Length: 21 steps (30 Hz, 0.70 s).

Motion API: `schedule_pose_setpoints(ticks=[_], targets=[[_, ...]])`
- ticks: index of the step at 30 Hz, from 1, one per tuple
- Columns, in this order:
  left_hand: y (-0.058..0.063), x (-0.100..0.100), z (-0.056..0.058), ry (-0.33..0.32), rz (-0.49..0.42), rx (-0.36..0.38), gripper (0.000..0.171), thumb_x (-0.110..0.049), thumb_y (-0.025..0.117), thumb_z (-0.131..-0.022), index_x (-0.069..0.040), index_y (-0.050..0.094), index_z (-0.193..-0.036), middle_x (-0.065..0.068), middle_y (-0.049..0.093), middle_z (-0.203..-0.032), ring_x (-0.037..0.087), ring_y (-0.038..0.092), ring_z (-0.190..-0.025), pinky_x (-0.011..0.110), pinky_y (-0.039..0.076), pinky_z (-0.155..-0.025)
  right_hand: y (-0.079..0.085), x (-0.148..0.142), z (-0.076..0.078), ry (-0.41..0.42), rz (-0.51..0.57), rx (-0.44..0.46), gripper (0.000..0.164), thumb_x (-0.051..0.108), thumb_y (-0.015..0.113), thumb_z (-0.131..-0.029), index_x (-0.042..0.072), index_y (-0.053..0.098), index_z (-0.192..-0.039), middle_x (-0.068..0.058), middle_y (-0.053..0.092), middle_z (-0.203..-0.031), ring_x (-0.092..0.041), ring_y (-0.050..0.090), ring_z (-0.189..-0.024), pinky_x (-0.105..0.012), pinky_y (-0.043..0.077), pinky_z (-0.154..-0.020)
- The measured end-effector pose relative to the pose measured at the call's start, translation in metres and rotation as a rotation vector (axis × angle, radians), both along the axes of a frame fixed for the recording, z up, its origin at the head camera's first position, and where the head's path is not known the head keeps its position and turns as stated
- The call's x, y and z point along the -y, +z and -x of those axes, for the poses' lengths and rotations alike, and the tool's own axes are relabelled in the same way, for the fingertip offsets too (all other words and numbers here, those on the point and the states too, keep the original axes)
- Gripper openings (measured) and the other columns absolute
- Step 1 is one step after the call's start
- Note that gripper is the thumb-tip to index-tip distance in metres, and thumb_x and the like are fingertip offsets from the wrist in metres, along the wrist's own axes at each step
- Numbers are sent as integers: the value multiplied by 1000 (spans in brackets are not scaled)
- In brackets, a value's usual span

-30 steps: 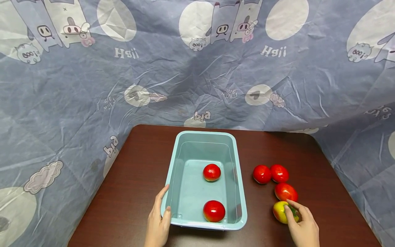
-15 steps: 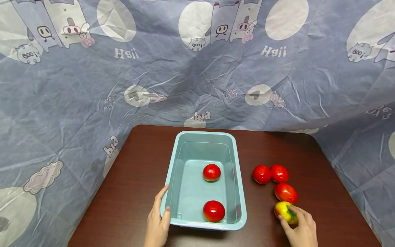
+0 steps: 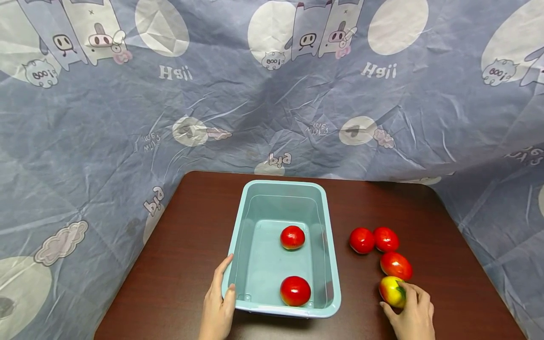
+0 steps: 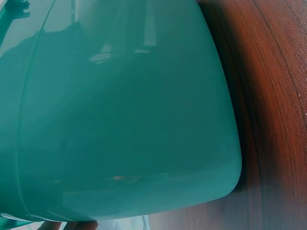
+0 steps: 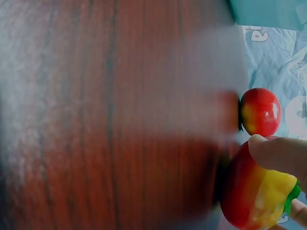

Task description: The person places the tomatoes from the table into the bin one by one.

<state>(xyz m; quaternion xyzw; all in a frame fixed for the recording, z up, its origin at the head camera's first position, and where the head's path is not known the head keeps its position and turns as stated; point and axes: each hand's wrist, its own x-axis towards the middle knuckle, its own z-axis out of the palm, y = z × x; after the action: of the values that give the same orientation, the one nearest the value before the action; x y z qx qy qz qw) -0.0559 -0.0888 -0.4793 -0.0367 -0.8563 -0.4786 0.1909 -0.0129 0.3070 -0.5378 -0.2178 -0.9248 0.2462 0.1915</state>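
Observation:
A light blue-green plastic bin (image 3: 333,264) stands mid-table with two red fruits inside, one farther back (image 3: 292,237) and one near the front (image 3: 295,291). My left hand (image 3: 218,302) holds the bin at its near left corner. In the left wrist view the bin's outer wall (image 4: 144,110) fills most of the picture, with fingertips (image 4: 72,225) just visible at the bottom edge. On the right, my right hand (image 3: 412,309) holds a red-and-yellow fruit (image 3: 392,290) with a green leafy top between thumb and fingers. The right wrist view has the thumb (image 5: 278,153) pressed on this fruit (image 5: 254,191).
Several red fruits lie right of the bin: two side by side, left (image 3: 361,240) and right (image 3: 386,239), and another (image 3: 396,265) just beyond the held fruit. The dark wooden table (image 3: 178,236) borders a grey-blue patterned cloth (image 3: 272,118) behind and at both sides.
My right hand has shifted its fingers and thumb on the red-and-yellow fruit, which has turned and moved slightly right. The left hand and the bin have stayed put.

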Motion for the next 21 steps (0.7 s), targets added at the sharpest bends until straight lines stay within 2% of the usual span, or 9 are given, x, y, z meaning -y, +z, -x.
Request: schedule_pose_setpoints(ticks=[6,11,13,18,21], targets=[[0,1,0,2,-5,20,53,-13,52,-97,-31,45,-146,-7,55,-144,7,51,-98,35,46,-80,-8,2,5,-2,-48,-105,72,-1,88,-61,-1,51,-122,-27,37,-124,-50,38,-109,-63,40,-77],[0,1,0,3,-10,26,52,-14,52,-98,-31,45,-146,-7,56,-143,7,52,-99,34,45,-79,-13,4,8,-15,-71,-180,73,-6,89,-57,-1,52,-120,-27,38,-122,-52,39,-107,-63,39,-75],[1,1,0,1,-14,26,52,-14,52,-98,-31,46,-146,-7,56,-143,6,53,-102,34,46,-80,-14,4,9,-18,-74,-180,73,-6,88,-58,-1,52,-120,-27,38,-122,-52,39,-107,-63,39,-74],[2,1,0,-13,-28,43,50,-16,50,-99,-31,44,-146,-6,54,-144,9,51,-97,31,42,-78,-15,3,8,-34,-78,-143,70,-2,86,-61,-1,51,-122,-27,38,-123,-49,37,-108,-61,39,-73],[2,1,0,-14,-32,45,51,-15,51,-99,-32,44,-146,-6,54,-144,9,50,-95,31,41,-78,-16,3,8,-35,-95,-153,70,-2,87,-60,-1,52,-121,-26,39,-121,-48,38,-107,-59,39,-71]])
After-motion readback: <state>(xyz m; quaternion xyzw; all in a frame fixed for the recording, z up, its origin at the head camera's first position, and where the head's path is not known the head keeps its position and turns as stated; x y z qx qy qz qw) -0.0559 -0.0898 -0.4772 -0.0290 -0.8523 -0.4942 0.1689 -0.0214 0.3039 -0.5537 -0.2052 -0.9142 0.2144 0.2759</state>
